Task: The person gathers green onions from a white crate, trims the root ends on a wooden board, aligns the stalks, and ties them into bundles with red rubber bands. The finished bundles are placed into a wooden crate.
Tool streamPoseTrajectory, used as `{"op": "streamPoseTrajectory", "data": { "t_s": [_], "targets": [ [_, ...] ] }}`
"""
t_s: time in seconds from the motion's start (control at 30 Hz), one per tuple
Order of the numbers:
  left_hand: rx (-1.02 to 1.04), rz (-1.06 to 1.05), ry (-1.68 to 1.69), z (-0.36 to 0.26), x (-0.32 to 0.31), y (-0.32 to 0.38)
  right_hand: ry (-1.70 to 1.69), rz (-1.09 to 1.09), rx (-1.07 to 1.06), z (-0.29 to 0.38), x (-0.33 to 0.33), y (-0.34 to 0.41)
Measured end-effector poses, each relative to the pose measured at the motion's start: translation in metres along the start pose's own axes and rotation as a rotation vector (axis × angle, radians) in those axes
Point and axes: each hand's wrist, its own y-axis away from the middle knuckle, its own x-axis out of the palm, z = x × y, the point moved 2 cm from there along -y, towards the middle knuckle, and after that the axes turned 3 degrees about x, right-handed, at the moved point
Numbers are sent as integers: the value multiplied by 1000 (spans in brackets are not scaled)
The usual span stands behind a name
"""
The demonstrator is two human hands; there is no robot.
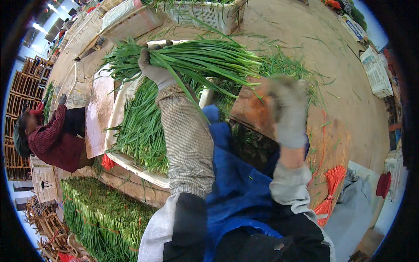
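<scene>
My left hand [156,67], in a dirty work glove, grips a bunch of long green garlic chives [203,60] by its leafy part. The pale stem ends point right. My right hand [289,101], gloved too, is blurred near those ends beside a reddish-brown board [250,104]; whether it holds anything cannot be told. Below my left forearm a white plastic crate [114,121] holds many more loose chives [140,131]. Loose leaf scraps [284,65] lie beyond my right hand.
Tied chive bundles [104,209] are stacked at lower left. A bunch of red ties [330,190] lies on a board at right. A white basket [206,16] of greens stands ahead. Another person [62,140] sits at left, near stacked wooden frames [23,108].
</scene>
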Motion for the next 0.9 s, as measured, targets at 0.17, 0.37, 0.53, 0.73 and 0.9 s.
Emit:
{"op": "streamPoseTrajectory", "data": {
  "t_s": [0.17,0.37,0.53,0.73,0.9],
  "targets": [
    [37,-54,-125,19,21,21,-143,258,21,-4,122,2],
    [-51,-51,-121,27,26,24,358,308,-132,-8,138,-13],
    [-15,33,-227,17,13,9,364,397,-149,-8,91,-23],
    [2,83,-119,-8,-1,0,353,26,-57,22,-11,-86],
    [-84,247,76,-21,-2,1,996,-461,-328,15,-47,-152]
  ]
}}
